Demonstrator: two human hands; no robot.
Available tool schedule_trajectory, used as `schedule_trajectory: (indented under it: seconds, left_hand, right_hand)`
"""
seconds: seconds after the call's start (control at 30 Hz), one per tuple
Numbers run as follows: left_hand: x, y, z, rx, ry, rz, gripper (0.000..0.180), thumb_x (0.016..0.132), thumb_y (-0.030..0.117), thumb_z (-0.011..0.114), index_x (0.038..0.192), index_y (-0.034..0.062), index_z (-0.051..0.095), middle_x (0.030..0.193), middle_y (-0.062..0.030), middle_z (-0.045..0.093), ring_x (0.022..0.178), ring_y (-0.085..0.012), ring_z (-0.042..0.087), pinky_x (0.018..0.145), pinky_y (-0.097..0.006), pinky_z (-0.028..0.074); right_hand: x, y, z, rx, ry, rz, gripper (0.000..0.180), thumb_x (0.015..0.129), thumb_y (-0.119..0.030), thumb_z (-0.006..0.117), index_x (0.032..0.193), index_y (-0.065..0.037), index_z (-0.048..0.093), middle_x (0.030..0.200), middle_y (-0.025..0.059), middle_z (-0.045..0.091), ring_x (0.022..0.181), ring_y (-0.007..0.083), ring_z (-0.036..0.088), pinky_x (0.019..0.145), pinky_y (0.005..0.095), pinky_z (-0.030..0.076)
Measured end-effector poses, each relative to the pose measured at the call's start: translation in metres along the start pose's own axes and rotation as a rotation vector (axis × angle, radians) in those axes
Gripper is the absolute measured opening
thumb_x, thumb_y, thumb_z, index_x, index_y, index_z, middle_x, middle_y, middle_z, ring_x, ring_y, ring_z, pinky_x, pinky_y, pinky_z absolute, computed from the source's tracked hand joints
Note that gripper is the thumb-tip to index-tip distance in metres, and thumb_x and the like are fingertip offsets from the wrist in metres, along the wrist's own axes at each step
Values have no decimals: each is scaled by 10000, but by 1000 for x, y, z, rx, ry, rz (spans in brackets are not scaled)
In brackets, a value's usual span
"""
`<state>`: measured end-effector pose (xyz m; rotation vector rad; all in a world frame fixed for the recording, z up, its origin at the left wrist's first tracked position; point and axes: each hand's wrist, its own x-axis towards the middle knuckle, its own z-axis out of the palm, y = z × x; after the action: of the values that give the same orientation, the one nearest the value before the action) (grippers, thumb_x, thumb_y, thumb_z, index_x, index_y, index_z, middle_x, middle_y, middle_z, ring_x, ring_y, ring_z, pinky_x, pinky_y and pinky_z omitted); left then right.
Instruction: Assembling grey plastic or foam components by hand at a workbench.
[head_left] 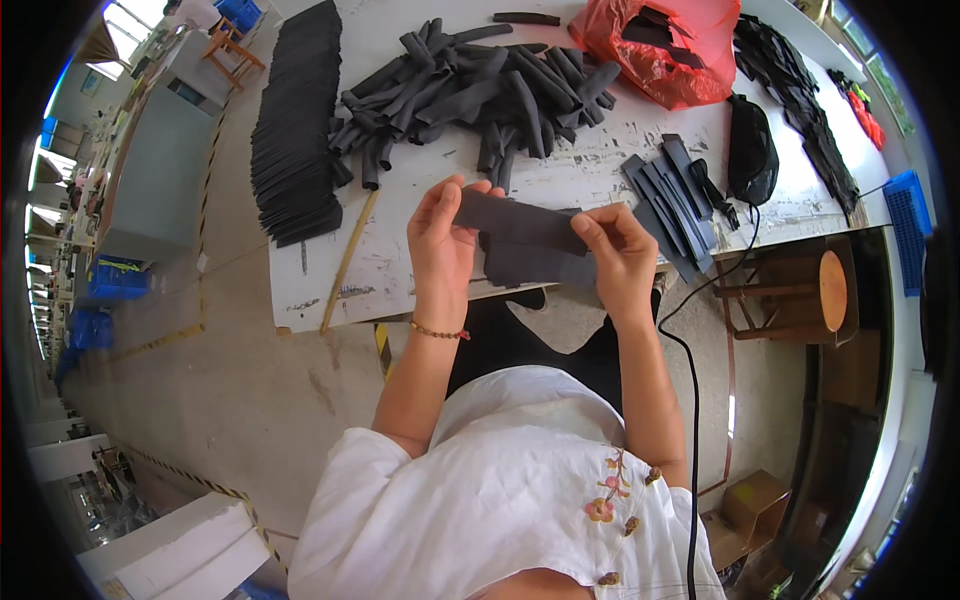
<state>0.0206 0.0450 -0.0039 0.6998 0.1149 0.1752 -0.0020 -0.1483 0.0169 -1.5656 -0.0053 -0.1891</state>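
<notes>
Between my two hands a dark grey strip of fabric [525, 222] is stretched out above the table's near edge. My left hand [440, 225] pinches its left end, and my right hand [618, 250] grips the right end between thumb and fingers. Below the strip, more flat dark pieces [520, 264] lie at the table edge, partly covered by it. Farther back is a loose heap of rolled dark strips [470, 95]. A long, neat row of stacked dark pieces [297, 130] runs along the table's left side.
A red plastic bag [660, 55] with dark pieces inside sits at the back. To the right are flat dark strips [668, 205], a black mesh pouch [752, 150] and a black cable [690, 350]. A wooden stick [350, 260] lies left; a wooden stool [832, 290] stands right.
</notes>
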Motion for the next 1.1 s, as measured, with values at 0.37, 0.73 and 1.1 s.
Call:
schedule_trajectory:
  seconds: [0.37,0.73,1.1]
  left_hand:
    - [43,-14,-22,420,81,160,238,886,51,612,1100,-54,613,920,-154,687,799,-197,677,738,-288,545]
    - [148,-57,-54,1432,224,177,242,801,232,692,922,24,712,863,-133,714,820,-257,684,731,-364,516]
    - [120,-36,-52,970,63,-115,201,875,152,615,895,-48,602,812,-160,685,685,-239,684,584,-331,555]
  right_hand:
    - [23,42,-41,-190,17,250,172,882,-159,682,900,12,680,712,-18,602,637,48,481,585,223,385]
    - [21,79,-86,-1534,242,-51,198,783,-162,689,954,-67,657,998,91,609,1030,281,544,803,385,430]
    - [-3,95,-83,-1454,-41,-261,195,805,-54,589,995,-23,622,1013,114,562,956,286,520,801,401,422]
